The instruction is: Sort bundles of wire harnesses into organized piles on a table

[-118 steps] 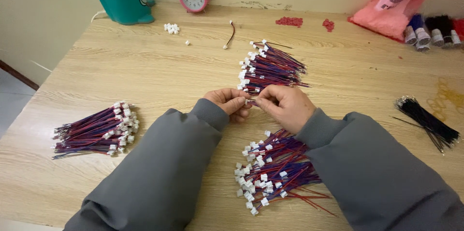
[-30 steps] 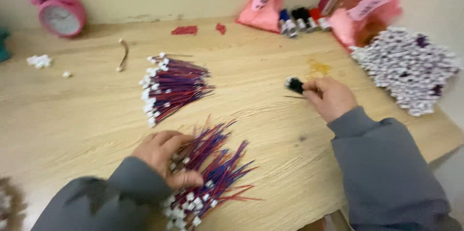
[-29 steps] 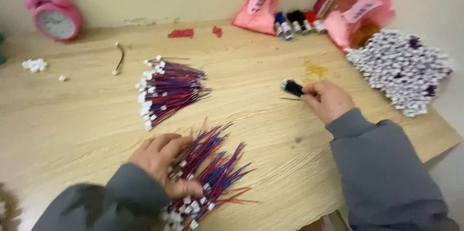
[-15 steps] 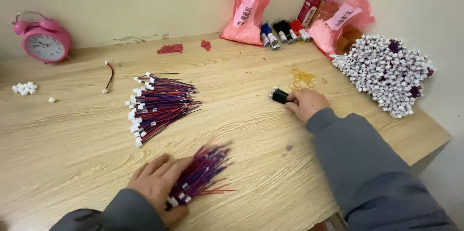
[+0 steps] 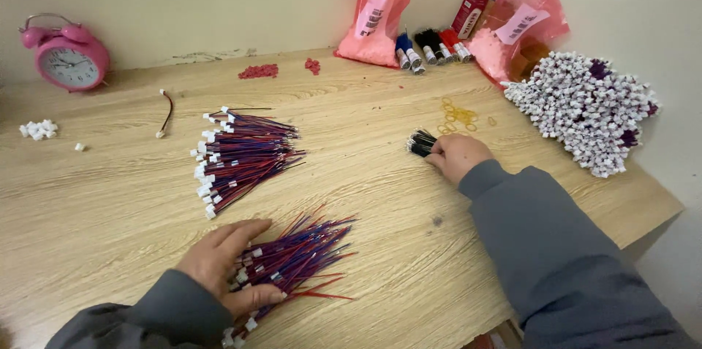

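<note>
Nearest, the left hand (image 5: pixel 223 265) is lying spread and flat, fingers loosely splayed, pressing on a loose bundle of red-and-blue wires (image 5: pixel 296 261) at the table's near edge; the bundle is running lengthwise from white plugs at lower left to bare ends fanning toward upper right. Farther out, the right hand (image 5: pixel 457 155) is curling closed around a bunch of black wires (image 5: pixel 421 142), its tips pointing left. Beyond, a second red-and-blue bundle (image 5: pixel 241 155) is resting on the wooden table (image 5: pixel 365 195). Farthest, a pink alarm clock (image 5: pixel 67 58) and pink bags (image 5: pixel 376 13) are standing against the wall.
</note>
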